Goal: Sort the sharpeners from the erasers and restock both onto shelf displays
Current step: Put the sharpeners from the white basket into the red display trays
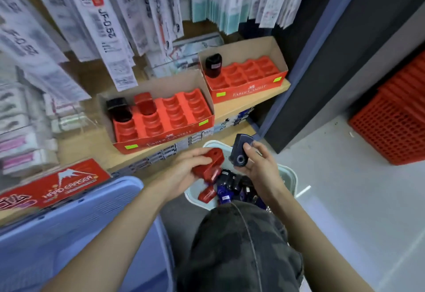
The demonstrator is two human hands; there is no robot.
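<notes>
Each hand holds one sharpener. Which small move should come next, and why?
Probably lift the red sharpener in the left hand to the near Faber-Castell tray and seat it in the empty slot before the standing red one. Most slots there are bare.

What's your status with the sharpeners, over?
Left hand holds red sharpener. Right hand holds blue sharpener. Near tray holds two, far tray one. Nothing in the way.

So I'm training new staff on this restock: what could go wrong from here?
Both hands are loaded: the left hand grips a red sharpener, the right hand a blue sharpener, so a fumble may drop one. The right display tray sits at the edge of the shelf; pressing sharpeners in could shift it.
</notes>
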